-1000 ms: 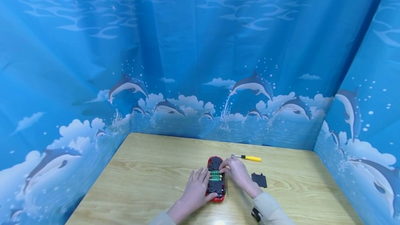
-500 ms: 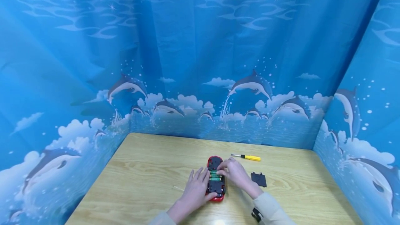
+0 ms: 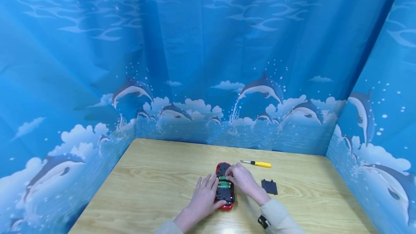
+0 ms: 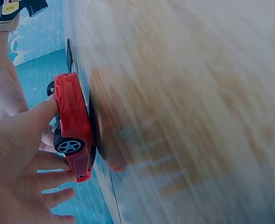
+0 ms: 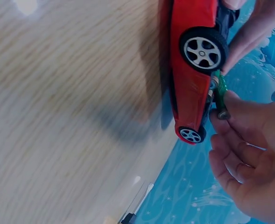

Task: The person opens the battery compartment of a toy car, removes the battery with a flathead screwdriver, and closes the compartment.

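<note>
A red toy car [image 3: 227, 206] lies upside down on the table, its black underside facing up. My left hand [image 3: 204, 195] rests on it, with straight, spread fingers at the left side and the thumb over the near end. In the right wrist view, my right hand [image 5: 256, 154] pinches a green battery [image 5: 222, 95] between thumb and index finger. That battery sits tilted, its near end raised above the underside. More green batteries [image 3: 224, 185] lie side by side in the car's open battery compartment.
A yellow-handled screwdriver [image 3: 262, 164] lies beyond the right hand. The black battery cover [image 3: 269, 187] is on the wooden table [image 3: 156, 176], right of the car. Left of the left hand lies a thin pale stick [image 3: 186, 195]. Blue dolphin-print curtains border the table.
My right fingers first shifted left over the farthest battery. Now that battery is tilted in their pinch. The left hand and car have stayed in place.
</note>
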### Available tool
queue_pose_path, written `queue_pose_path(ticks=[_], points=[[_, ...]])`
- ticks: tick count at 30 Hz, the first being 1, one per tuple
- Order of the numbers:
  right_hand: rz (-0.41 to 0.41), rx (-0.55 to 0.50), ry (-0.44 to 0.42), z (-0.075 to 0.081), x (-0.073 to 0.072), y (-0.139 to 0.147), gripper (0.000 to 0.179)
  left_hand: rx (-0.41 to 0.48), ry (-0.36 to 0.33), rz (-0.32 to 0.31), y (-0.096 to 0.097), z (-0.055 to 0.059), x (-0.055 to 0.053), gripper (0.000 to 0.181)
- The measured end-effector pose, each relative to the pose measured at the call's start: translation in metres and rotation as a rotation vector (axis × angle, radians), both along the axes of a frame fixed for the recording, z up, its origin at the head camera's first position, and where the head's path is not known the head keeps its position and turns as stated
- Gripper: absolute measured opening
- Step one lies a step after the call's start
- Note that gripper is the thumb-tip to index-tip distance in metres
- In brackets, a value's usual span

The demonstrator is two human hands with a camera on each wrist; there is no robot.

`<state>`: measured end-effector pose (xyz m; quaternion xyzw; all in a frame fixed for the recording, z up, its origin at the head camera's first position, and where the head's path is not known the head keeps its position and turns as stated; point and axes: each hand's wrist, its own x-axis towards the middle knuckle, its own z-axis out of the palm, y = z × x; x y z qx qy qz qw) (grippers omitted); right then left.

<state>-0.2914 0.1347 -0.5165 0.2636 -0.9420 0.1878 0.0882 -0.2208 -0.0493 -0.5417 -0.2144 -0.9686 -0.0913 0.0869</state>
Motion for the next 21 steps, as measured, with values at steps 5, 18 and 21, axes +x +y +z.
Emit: queue_pose_path(ticks=[5, 18, 21], points=[[-0.039, -0.02, -0.017, 0.002, 0.002, 0.004, 0.009, 0.004, -0.017, 0.009, 0.001, -0.001, 0.0, 0.088], [-0.138, -0.338, -0.125, -0.002, 0.012, 0.008, 0.012, 0.018, 0.0, 0.0, 0.0, 0.002, 0.001, 0.087], [-0.154, -0.439, -0.163, -0.001, 0.013, 0.01, 0.014, 0.021, 0.002, -0.001, 0.0, 0.002, 0.002, 0.087]])
